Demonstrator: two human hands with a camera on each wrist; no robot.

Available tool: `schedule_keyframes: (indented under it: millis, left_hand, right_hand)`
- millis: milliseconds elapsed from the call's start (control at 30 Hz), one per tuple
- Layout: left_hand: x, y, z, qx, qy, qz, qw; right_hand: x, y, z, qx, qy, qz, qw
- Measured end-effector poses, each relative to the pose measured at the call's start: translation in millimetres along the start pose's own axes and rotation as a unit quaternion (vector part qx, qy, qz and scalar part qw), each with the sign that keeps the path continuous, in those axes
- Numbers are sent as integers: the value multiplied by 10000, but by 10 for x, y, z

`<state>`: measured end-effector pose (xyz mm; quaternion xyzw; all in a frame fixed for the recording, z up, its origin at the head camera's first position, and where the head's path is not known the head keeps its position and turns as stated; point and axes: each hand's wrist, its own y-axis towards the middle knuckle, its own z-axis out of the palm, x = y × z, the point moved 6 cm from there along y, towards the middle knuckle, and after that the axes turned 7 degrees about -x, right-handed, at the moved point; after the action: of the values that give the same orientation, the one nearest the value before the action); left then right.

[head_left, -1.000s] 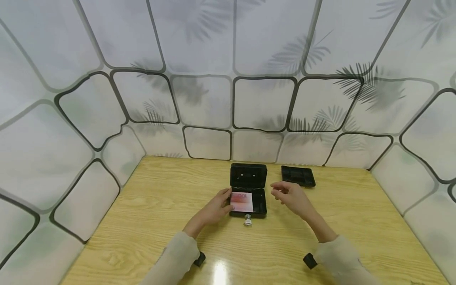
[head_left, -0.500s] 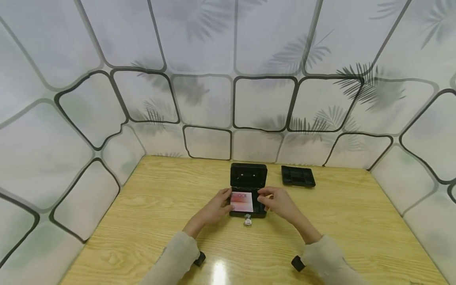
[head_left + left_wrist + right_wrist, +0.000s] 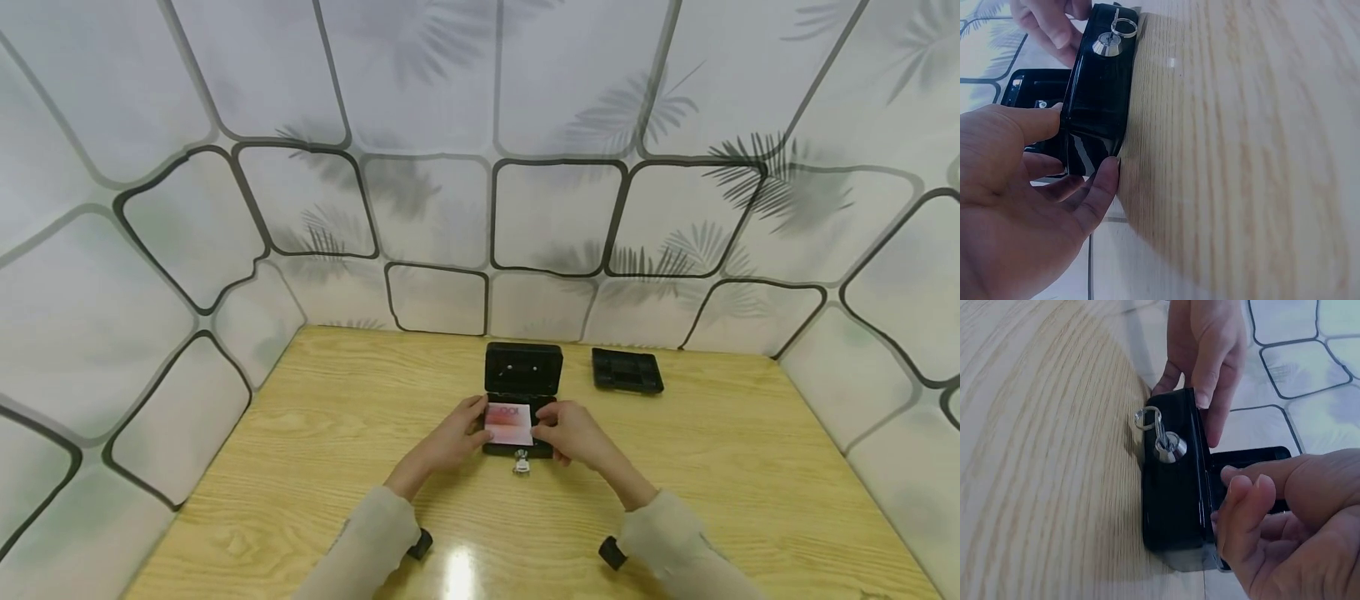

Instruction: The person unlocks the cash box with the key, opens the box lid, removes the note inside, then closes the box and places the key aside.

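Note:
A small black cash box (image 3: 543, 451) stands on the table with its lid (image 3: 522, 368) raised at the back. Inside, on the left, lies a pink banknote (image 3: 510, 425) marked 100. A silver lock (image 3: 1170, 449) on the box's front holds a key with a ring (image 3: 1147, 417). My left hand (image 3: 450, 435) grips the box's left wall, thumb at the rim and fingers round the side, as the left wrist view shows (image 3: 1022, 181). My right hand (image 3: 576, 435) reaches over the box's right side, its thumb and index finger apart by the note's right edge.
A black compartment tray (image 3: 627, 371) lies on the wooden table (image 3: 322, 433) to the box's right, near the back edge. A patterned fabric wall (image 3: 427, 208) rises behind the table and along both sides.
My right hand has moved left from beside the box to over its right part, by the note's edge. The left hand, box and banknote have stayed where they were.

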<state>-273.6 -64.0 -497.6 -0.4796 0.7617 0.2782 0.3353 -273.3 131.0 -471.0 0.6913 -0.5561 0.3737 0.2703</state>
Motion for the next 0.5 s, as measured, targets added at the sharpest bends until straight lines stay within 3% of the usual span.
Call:
schedule_keyframes:
  millis: [200,500]
  left_hand:
    - [9,3,0,-50,-19,7,10000]
    - [9,5,-2,-73,12,69,9999]
  right_hand:
    - [27,14,28,-65,-237,277,9993]
    - [41,49,97,49,-279,280,9992]
